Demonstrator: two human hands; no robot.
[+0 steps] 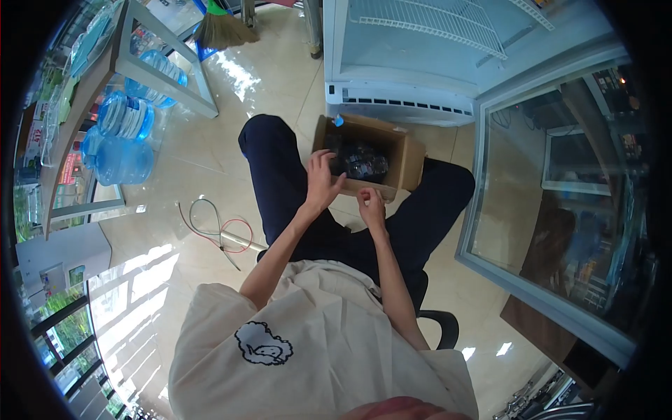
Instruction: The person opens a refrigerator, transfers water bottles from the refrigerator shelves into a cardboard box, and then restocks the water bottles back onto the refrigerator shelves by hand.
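A cardboard box [406, 162] sits between my knees, in front of the fridge. Inside it lie clear plastic bottles [368, 165], partly in shadow; how many is hard to tell. A small blue thing, like a bottle cap [339, 121], shows at the box's far left corner. My left hand [323, 180] is at the box's near left corner, its fingers apart and reaching over the edge. By the near edge, my right hand [372, 204] has its fingers curled together. Whether anything is between them is too small to make out.
The fridge [399, 98] stands ahead with white wire shelves [434, 24]; its glass door [546, 182] is swung open on my right. Large blue water bottles [126, 157] stand under a table at left. A looped cable [220, 229] lies on the floor. A broom [222, 31] is farther off.
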